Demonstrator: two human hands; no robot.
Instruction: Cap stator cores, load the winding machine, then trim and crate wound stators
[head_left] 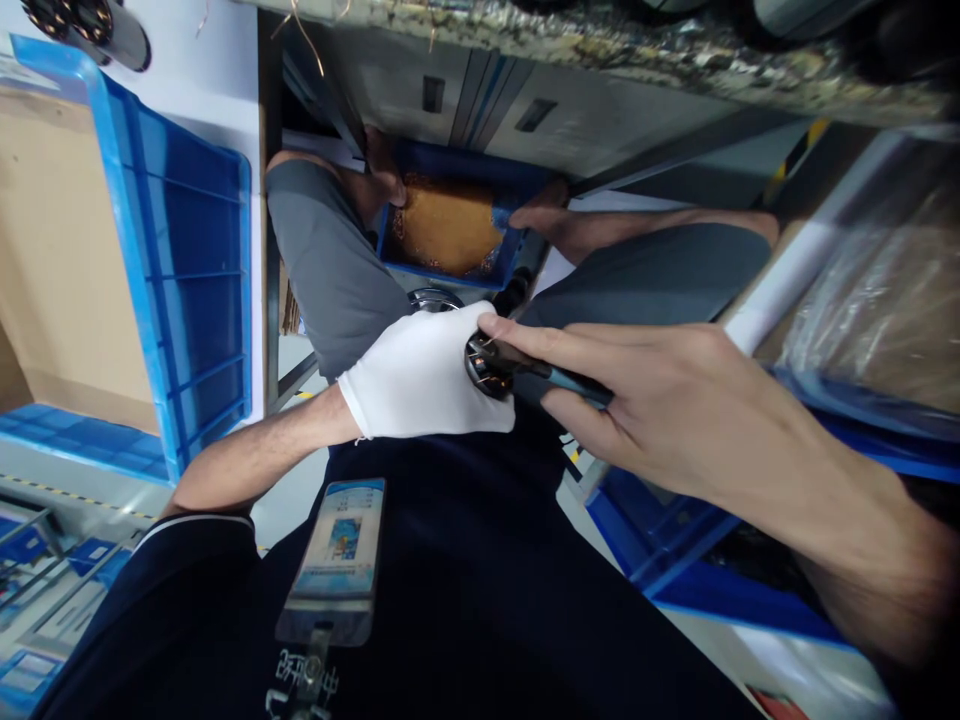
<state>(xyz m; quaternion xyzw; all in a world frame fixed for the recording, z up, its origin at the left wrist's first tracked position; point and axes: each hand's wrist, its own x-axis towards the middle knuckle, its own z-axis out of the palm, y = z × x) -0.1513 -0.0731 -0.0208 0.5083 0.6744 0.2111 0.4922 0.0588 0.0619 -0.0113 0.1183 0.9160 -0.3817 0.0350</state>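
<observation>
White-gloved left hand [424, 375] grips one black cylindrical part [487, 381]; bare right hand [660, 395] holds one dark-handled tool [577, 383] at its end. One blue bin [517, 168], below, contains copper-coloured material [450, 228]; one blue crate [191, 260], left, contains cardboard [64, 240].

At the top of my view runs a workbench [480, 32] with a rough, speckled edge, bearing dark cylinders [810, 15] toward its right end, partly cut off by the frame, and thin copper-coloured wires [304, 40] hanging over the edge farther left. On the left I observe a white table [202, 90], on which rest a large blue crate [180, 270] and, near the upper corner, shiny cylinders [124, 38]. Below, I note a pale floor [292, 500] marked with yellow-and-black tape [75, 495].
</observation>
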